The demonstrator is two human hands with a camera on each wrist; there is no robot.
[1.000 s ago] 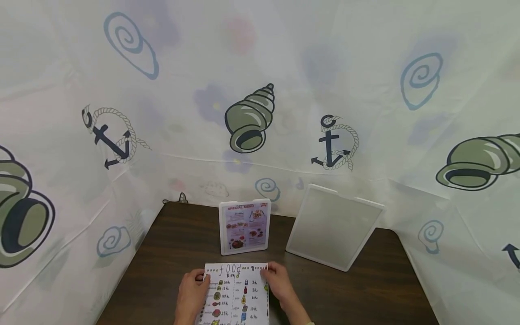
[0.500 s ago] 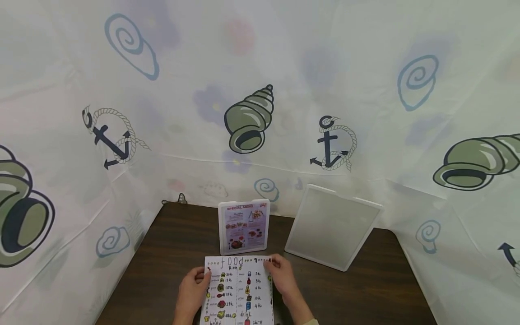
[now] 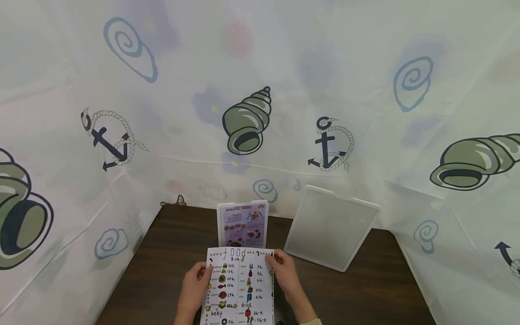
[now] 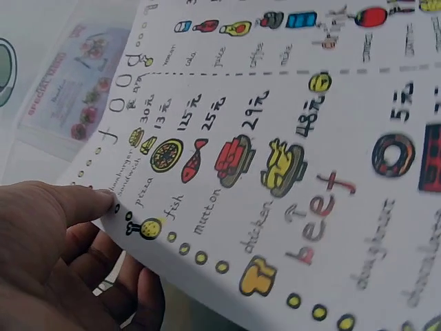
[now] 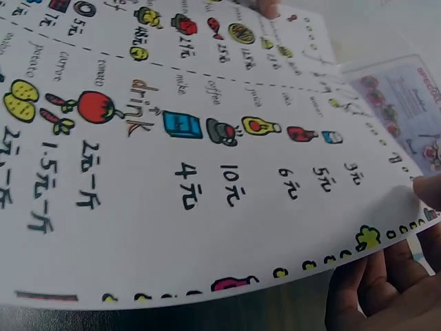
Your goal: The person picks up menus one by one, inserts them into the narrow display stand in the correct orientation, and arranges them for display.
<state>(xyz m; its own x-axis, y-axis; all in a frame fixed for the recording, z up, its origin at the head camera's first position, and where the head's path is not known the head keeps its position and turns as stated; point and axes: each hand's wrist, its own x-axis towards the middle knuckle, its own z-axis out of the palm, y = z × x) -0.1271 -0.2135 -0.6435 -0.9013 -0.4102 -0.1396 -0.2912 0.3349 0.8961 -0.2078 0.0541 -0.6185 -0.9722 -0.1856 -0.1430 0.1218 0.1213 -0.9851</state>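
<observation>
- Currently, your left hand (image 3: 193, 288) pinches the left edge of the food sheet (image 3: 241, 289), thumb on top, fingers beneath.
- Your right hand (image 3: 287, 274) pinches it near the upper right corner.
- It overlaps the framed menu's (image 3: 243, 222) lower part in the head view.

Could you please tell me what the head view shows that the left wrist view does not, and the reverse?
Only the head view shows the right hand, the large blank white-framed rectangular panel and the dark-blue anchor prints.

Only the left wrist view shows the small handwritten word "pizza" legibly.

Both show the left hand, the white handwritten paper food menu it pinches, and the smaller white-framed purple printed menu.
</observation>
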